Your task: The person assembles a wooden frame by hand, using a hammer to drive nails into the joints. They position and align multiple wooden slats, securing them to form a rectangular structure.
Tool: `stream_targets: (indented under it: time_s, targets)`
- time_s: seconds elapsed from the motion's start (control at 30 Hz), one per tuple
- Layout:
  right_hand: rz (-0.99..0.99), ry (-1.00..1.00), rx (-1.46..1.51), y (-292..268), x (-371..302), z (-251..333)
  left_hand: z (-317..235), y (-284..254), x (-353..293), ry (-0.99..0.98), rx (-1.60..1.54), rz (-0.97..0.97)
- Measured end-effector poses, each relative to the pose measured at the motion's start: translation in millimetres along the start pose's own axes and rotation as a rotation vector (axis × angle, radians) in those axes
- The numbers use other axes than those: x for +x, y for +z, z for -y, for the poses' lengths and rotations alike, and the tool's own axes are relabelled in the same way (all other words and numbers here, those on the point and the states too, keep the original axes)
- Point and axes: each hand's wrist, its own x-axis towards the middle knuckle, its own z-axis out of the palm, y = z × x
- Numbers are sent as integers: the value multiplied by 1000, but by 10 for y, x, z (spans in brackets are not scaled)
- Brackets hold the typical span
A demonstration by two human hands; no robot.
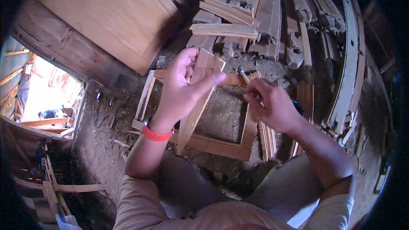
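Observation:
My left hand (179,87), with an orange-red wristband, is closed round a flat wooden piece (197,106). That piece is held up at a slant and narrows to a point at its lower end. To its right, my right hand (270,104) pinches a thin, pale stick-like thing (244,75) whose tip points up and away; its exact kind is too small to make out. Beneath both hands lies a rectangular wooden frame (217,145) on the dirt ground, its middle open and its far left part partly hidden by my left hand and the held piece.
Several long timber boards (266,12) are stacked at the far side, with loose strips (223,30) across them. A large wooden panel (106,12) stands at the far left. Thin moulded strips (267,140) lie right of the frame. A bright doorway (51,87) opens on the left.

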Motion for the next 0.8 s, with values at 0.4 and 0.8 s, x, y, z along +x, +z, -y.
stream_targets:
  time_s: [0.4,0.8]
  targets:
    - [-83,88,576,-64,-74,273,78,471,-141,224,415,-117]
    - [-272,-236,-193,9,-79,313,85,474,-293,-86,58,147]
